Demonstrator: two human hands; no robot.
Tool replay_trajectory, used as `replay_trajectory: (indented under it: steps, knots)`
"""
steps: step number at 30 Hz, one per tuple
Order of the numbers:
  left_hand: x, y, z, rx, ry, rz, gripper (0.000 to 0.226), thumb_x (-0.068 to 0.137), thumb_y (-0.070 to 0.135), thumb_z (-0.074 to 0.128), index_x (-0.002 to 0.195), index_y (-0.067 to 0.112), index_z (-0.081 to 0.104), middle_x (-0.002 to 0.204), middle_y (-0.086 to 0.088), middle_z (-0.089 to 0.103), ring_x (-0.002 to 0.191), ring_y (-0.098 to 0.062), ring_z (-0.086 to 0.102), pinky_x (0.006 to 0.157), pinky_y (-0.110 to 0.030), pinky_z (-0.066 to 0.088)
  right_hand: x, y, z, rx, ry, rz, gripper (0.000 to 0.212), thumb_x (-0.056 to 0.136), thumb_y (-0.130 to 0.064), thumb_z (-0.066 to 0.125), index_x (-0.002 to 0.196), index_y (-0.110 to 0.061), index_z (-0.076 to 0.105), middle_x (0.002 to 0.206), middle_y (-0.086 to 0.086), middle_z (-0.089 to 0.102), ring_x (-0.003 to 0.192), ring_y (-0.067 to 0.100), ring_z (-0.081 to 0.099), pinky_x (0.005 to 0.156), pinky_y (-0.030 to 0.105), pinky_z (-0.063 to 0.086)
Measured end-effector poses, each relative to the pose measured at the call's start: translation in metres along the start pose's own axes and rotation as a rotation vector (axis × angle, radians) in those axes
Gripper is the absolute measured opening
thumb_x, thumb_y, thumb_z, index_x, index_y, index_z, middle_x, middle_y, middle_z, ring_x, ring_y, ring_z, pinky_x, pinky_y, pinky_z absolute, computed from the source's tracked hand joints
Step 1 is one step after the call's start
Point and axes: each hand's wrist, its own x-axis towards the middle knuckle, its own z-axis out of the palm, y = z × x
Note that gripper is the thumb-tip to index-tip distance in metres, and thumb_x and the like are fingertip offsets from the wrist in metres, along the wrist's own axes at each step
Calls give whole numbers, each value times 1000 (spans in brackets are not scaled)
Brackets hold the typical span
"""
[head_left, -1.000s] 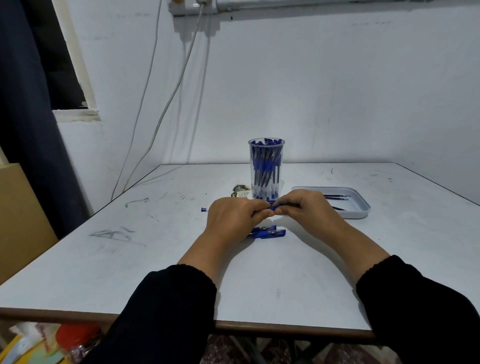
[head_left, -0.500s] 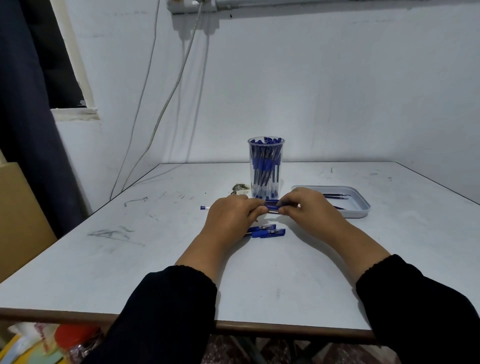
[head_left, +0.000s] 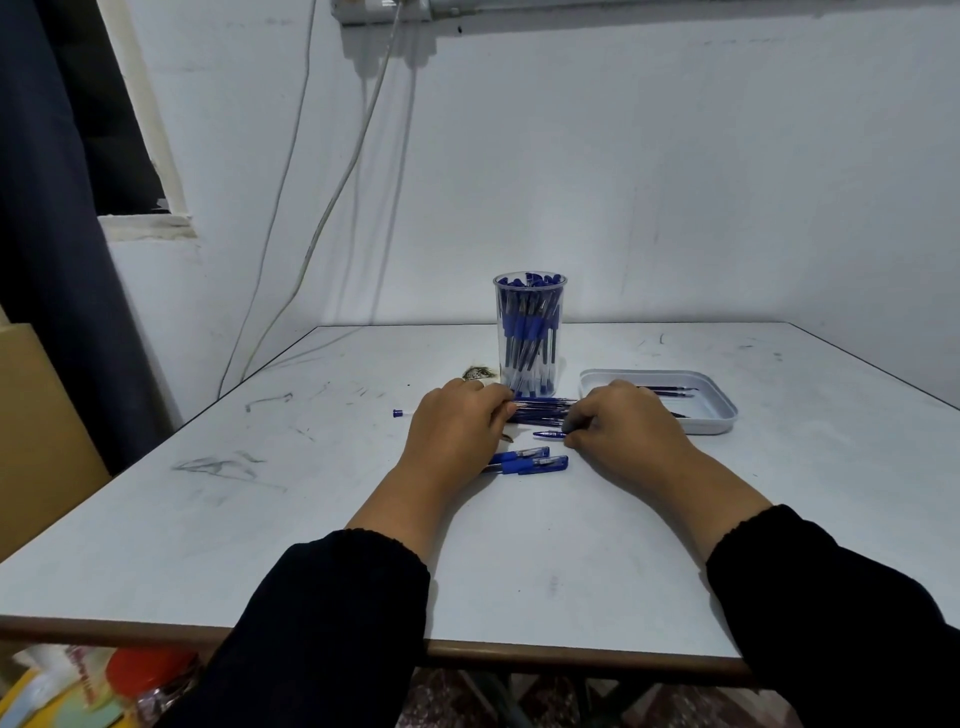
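My left hand (head_left: 457, 426) rests on the white table (head_left: 311, 519) and grips a thin pen. The pen's blue end (head_left: 398, 413) sticks out to the left of the hand. My right hand (head_left: 623, 426) lies a little to the right and pinches a short blue pen piece (head_left: 548, 434) at its fingertips. Between the hands lie several dark pen parts (head_left: 545, 406), with my left fingertips at their left end. Two blue pen pieces (head_left: 527, 460) lie side by side just in front of the hands.
A clear cup (head_left: 530, 332) packed with blue pens stands behind the hands. A shallow white tray (head_left: 719, 415) with thin refills sits at the right. A small crumpled scrap (head_left: 478, 372) lies left of the cup. Cables hang down the wall.
My hands were joined on one pen and have pulled apart. The right hand now holds a short blue piece, and the left hand has shifted slightly left.
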Motion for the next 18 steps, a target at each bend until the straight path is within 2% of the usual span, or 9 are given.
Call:
replay_trajectory:
  steps: [4, 11, 14, 18]
  knots:
    - [0, 0, 0, 5, -33, -14, 21, 96, 25, 50, 107, 20, 67, 97, 1, 69, 90, -20, 53, 72, -30, 34, 1, 1, 0, -31, 7, -51, 17, 82, -26, 63, 91, -32, 77, 86, -10, 70, 95, 14, 54, 82, 29, 41]
    - [1, 2, -1, -39, -71, -40, 25, 95, 15, 47, 113, 15, 65, 103, -2, 69, 96, -22, 51, 80, -33, 37, -2, -1, 0, -12, 56, -40, 18, 84, -26, 63, 96, -30, 76, 86, -8, 70, 93, 14, 53, 83, 30, 44]
    - [1, 3, -3, -63, -80, -30, 24, 95, 13, 48, 109, 13, 66, 100, -4, 68, 95, -22, 51, 80, -32, 36, -2, -2, 2, 91, 95, 8, 15, 86, -31, 61, 95, -32, 74, 84, -12, 67, 88, 11, 51, 77, 31, 44]
    - [0, 8, -5, -118, -76, 1, 20, 95, 16, 52, 108, 13, 68, 94, -4, 66, 91, -21, 52, 76, -29, 37, 2, -3, 1, 316, 31, 2, 20, 93, -41, 55, 91, -31, 72, 79, -10, 64, 78, 9, 56, 65, 29, 41]
